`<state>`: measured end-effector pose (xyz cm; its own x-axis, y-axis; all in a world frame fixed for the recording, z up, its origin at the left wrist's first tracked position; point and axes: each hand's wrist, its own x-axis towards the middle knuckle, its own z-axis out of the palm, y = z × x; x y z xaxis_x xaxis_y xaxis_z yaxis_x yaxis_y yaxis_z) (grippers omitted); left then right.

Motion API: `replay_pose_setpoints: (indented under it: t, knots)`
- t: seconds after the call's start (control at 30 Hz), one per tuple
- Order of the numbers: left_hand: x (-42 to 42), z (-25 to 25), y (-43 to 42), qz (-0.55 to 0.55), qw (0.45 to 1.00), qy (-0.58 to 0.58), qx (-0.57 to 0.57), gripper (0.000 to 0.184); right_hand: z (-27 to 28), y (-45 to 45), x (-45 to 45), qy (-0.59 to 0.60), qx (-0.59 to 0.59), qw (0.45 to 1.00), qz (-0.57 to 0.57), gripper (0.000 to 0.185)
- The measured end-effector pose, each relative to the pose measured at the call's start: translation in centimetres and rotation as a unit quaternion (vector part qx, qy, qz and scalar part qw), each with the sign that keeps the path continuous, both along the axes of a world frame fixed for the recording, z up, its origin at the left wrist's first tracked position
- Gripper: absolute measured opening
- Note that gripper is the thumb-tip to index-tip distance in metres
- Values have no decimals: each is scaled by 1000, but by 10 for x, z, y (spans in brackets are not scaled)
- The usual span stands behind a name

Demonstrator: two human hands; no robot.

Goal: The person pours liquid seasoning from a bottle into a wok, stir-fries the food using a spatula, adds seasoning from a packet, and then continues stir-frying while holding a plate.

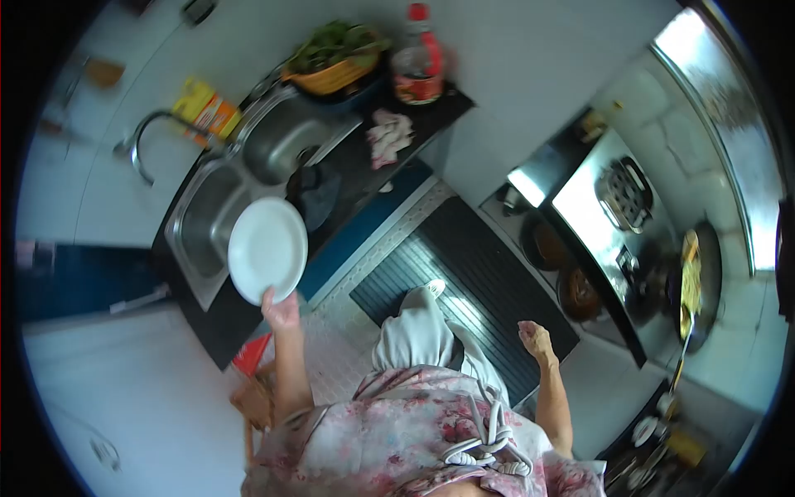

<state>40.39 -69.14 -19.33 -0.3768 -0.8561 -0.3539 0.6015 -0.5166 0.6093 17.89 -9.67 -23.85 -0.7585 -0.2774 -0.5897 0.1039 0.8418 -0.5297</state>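
The left hand [281, 311] is gripping a white, smooth, rounded plate [267, 248] by its near rim, near the silver metal double sink [209, 217]. The right hand [536, 340] is hanging half-curled, apparently holding nothing. Steady handling is probably calling for a firm thumb and clearance from the black countertop [229, 329].

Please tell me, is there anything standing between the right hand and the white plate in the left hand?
Nothing visible blocks the right hand from the white plate, which the left hand holds by the rim. The light trouser leg and dark floor mat show between them, but seemingly lower down.
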Motion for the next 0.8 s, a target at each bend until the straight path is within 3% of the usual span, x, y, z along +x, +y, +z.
replay_pose_setpoints:
  t: [0.23, 0.37, 0.7, 0.8]
  knots:
    - [22, -41, -38, 33, 999, -9, 39, 51, -11, 52, 51, -4, 91, 996, -24, 27]
    - [12, -30, -30, 28, 998, -45, 35, 51, -11, 76, 79, -70, 152, 984, -61, 29]
    - [5, -35, -34, 15, 997, -54, 49, 56, -12, 71, 122, -109, 93, 966, -217, 27]
    - [1, -36, -34, -7, 999, -33, 42, 56, -17, 68, 129, -103, 105, 967, -210, 26]
